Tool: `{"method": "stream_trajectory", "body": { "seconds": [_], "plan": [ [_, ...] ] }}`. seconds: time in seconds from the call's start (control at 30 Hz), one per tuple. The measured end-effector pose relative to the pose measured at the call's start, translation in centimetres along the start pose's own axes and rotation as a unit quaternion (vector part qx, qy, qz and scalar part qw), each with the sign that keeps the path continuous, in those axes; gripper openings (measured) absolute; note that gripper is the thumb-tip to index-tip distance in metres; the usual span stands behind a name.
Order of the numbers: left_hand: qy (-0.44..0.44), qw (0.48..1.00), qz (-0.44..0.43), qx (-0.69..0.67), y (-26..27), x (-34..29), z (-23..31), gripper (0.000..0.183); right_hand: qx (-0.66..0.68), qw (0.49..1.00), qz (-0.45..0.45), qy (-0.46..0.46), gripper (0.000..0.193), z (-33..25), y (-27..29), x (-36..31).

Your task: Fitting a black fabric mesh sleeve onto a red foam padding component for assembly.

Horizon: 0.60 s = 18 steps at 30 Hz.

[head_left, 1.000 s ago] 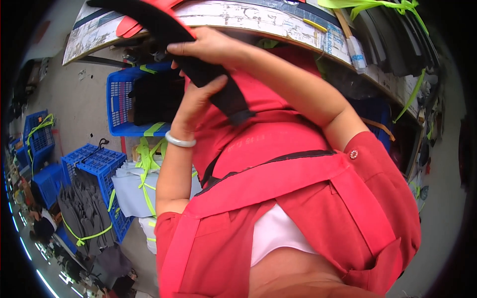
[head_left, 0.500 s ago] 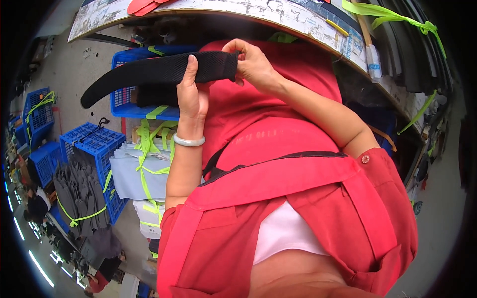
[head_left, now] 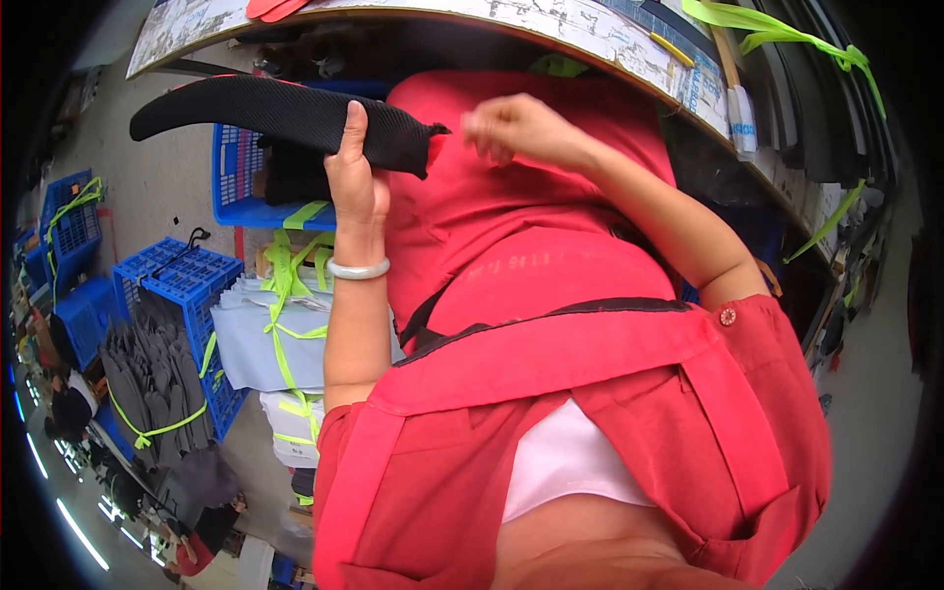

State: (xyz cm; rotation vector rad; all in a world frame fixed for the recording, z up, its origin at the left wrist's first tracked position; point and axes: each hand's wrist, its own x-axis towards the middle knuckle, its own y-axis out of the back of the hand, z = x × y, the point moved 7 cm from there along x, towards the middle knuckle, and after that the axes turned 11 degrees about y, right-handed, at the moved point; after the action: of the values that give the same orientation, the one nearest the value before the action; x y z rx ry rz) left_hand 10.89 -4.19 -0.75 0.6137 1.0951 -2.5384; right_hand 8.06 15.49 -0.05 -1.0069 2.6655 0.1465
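Note:
My left hand (head_left: 358, 187) is closed round a long curved black mesh strap (head_left: 285, 110), thumb on top, over my lap. The strap's rounded end points left. Its frayed right end shows some red, and a thin red line runs along its upper edge. To the right of that end is my right hand (head_left: 526, 128), apart from the strap, its fingers bent and smeared by motion. Whether it holds anything small cannot be made out. Red cloth (head_left: 560, 206) covers my lap below both hands.
A worn white worktable (head_left: 551, 25) runs along the far side, with red pieces (head_left: 278, 8) on it. Left of my lap stand a blue crate (head_left: 231, 192) with black pieces, grey-white stacks (head_left: 261, 329) tied with green strips, and another blue crate (head_left: 177, 270) beside dark grey pieces.
My right hand has let go of the strap's right end and moved a little right. My left hand has shifted left, and the strap's far end has swung up. Red now shows at the right end.

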Motion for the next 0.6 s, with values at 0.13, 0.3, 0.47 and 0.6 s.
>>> {"method": "stream_trajectory", "body": {
  "seconds": [0.13,0.3,0.47,0.6],
  "plan": [
    [-0.016,0.997,-0.004,0.070,-0.9,-0.6,-0.9,0.017,0.002,0.999,0.008,0.036,0.032,-4.0,-1.3,1.4],
    [0.106,0.980,-0.102,0.131,-1.8,-2.2,-3.8,0.023,-0.094,0.992,-0.044,0.077,0.021,-4.1,-0.5,1.0],
    [0.056,0.988,-0.068,0.125,-0.8,-2.0,-3.1,0.020,-0.101,0.994,0.019,0.025,0.030,-3.2,1.6,0.5],
    [0.037,0.991,-0.062,0.116,-1.0,-1.9,-2.4,0.020,-0.122,0.990,-0.057,0.029,0.036,-4.2,-1.2,0.9]
  ]
}}
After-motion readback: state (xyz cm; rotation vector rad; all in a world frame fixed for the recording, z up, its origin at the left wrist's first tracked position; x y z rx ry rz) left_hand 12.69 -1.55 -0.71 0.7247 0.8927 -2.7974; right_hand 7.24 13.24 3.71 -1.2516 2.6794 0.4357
